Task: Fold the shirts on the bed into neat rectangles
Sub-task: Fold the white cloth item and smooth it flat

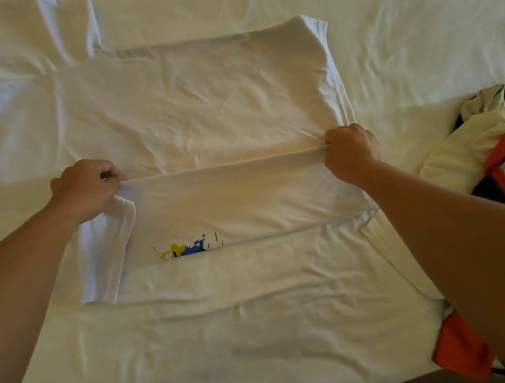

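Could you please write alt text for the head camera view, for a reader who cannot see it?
Both hands, left hand and right hand, pinch the folded edge of a white cotton T-shirt spread on a white-sheeted bed; a yellow and blue splash print peeks from under the fold. A crumpled pile of white, red and navy clothes lies to the right.

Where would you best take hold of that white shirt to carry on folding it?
By the two ends of the raised folded edge of the white shirt, from the near side, as the left hand and right hand do, fingers pinching it. That edge runs straight and taut between them, so it probably carries over evenly.
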The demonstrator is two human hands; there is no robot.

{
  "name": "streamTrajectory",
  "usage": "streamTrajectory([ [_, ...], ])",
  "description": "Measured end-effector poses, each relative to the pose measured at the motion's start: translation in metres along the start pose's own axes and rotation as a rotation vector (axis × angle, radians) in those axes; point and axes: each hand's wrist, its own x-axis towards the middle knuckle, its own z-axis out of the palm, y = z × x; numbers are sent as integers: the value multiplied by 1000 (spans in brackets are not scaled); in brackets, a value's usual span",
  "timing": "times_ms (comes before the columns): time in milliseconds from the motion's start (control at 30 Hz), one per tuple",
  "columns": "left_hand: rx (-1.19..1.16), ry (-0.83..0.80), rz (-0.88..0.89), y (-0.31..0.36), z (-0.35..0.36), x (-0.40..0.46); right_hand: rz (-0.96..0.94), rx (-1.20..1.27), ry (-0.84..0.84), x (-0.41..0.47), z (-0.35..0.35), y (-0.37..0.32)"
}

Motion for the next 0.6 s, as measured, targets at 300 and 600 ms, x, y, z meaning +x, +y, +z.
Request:
streamTrajectory([
  [300,16,124,14,-5,11,-1,-27,52,116,6,19,8],
  [600,133,412,287,28,53,-52,-107,140,324,-31,46,0],
])
